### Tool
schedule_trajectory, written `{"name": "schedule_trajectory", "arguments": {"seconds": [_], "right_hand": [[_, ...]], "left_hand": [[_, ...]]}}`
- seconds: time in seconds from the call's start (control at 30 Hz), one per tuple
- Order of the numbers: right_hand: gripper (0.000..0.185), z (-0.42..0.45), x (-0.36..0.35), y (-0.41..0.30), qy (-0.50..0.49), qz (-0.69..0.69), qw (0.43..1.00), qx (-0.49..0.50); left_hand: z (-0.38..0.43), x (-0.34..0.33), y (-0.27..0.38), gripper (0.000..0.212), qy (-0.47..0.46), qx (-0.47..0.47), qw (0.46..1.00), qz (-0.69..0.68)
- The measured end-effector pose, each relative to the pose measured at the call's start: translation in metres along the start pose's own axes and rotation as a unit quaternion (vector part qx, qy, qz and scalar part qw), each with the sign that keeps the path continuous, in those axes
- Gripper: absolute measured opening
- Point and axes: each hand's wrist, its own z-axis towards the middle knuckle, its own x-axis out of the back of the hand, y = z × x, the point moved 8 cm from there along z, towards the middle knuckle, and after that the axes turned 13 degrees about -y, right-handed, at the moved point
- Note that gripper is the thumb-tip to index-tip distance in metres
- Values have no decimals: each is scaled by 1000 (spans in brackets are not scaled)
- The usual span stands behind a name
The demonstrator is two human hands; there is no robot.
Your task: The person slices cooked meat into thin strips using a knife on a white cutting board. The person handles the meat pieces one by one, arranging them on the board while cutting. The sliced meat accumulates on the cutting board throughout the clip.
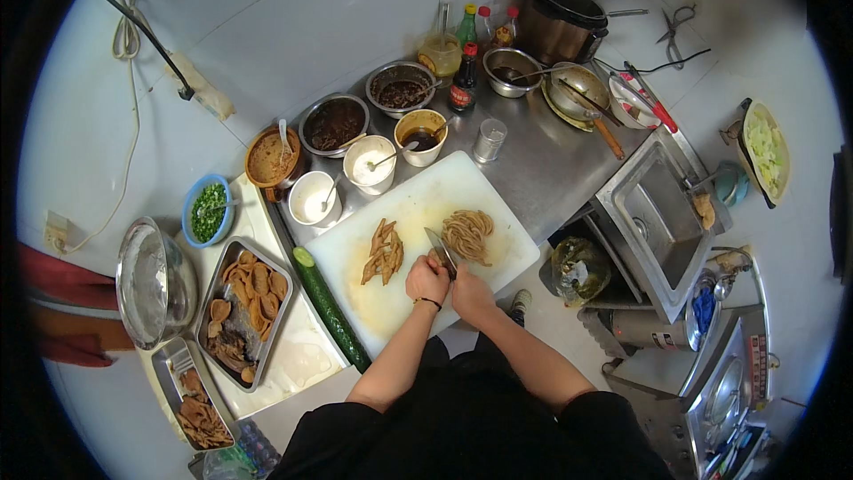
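Note:
A white cutting board (400, 213) lies before me on a steel counter. My right hand (471, 295) grips a kitchen knife (440, 248), its blade pointing away from me. Close beside it, my left hand (428, 280) has its fingers curled at the knife's near end; whether something small is pinched in them is hidden. Right of the blade is a heap of brown strips (468, 235), perhaps sliced tofu or noodles. Several brown chicken feet (384, 252) lie on the board's left part. A long green cucumber (332, 310), cut at one end, rests along the board's left edge.
Sauce bowls and white tubs (370, 164), a glass (490, 140) and a dark sauce bottle (463, 80) stand behind the board. At left are a metal tray of brown food (285, 310) and a blue bowl of chopped greens (208, 211). A steel sink (656, 213) is at right.

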Motion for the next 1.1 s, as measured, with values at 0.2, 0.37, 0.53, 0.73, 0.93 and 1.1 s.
{"name": "schedule_trajectory", "arguments": {"seconds": [0.2,0.37,0.53,0.73,0.93,1.1], "right_hand": [[18,-12,1,1,4,-27,999,40],[20,3,-8,-1,48,-10,998,32],[20,-3,-1,3,31,-13,998,46],[21,-16,-3,-2,-31,-44,999,9],[23,-6,-7,-4,-5,-32,999,35],[24,1,-5,-8,24,-22,998,56]], "left_hand": [[-2,1,0,10,17,-7,1000,-8],[-2,0,-4,7,29,-14,999,12],[1,2,-7,8,23,-16,1000,-3],[-1,3,-3,9,10,0,1000,5],[0,2,-4,10,-19,22,999,14],[4,2,-8,10,-16,19,999,23]]}}
